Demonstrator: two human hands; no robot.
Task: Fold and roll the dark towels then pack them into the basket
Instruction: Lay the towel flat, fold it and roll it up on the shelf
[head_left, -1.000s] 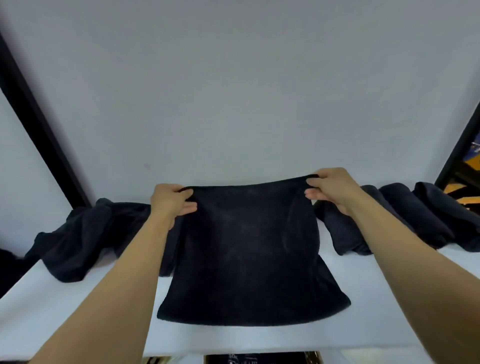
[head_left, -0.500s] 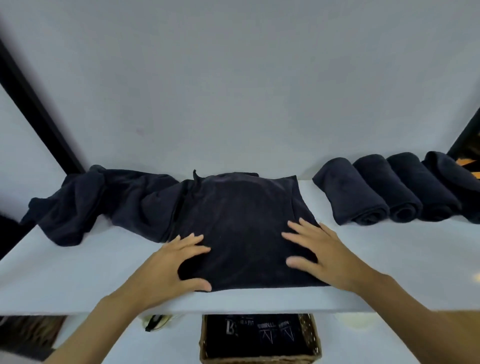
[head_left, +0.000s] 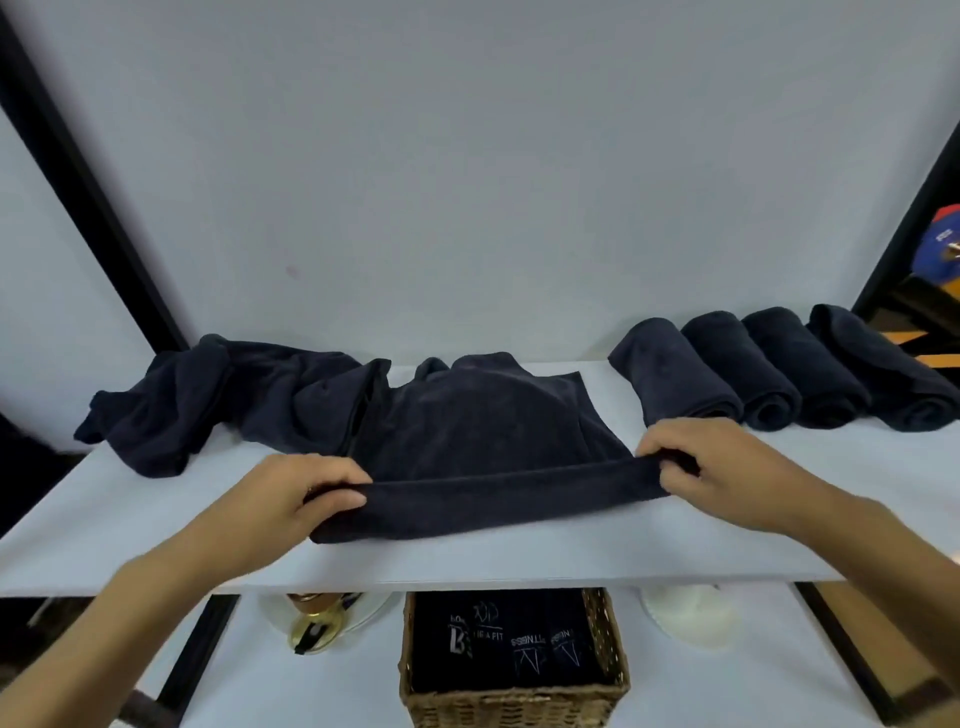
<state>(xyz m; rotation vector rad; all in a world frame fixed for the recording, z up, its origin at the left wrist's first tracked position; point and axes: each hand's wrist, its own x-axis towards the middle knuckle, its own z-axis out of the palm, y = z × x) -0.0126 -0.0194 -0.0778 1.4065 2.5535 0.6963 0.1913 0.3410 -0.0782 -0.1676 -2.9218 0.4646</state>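
A folded dark towel (head_left: 483, 431) lies in the middle of the white shelf (head_left: 519, 566). Its near edge is turned up into a short roll (head_left: 493, 501). My left hand (head_left: 306, 493) grips the roll's left end, and my right hand (head_left: 711, 467) pinches its right end. Several rolled dark towels (head_left: 769, 379) lie side by side at the right of the shelf. A heap of loose dark towels (head_left: 228, 400) sits at the left. Below the shelf stands a wicker basket (head_left: 613, 670) with dark printed towels inside.
A black frame post (head_left: 88, 176) slants up at the left, another (head_left: 904, 218) at the right. On the lower surface are a gold-coloured object (head_left: 311, 626) left of the basket and a white round object (head_left: 685, 618) to its right. A white wall backs the shelf.
A second ago both hands held the towel up by its top corners. It then lay flat under my open palms. Now both hands curl its near edge into a roll.
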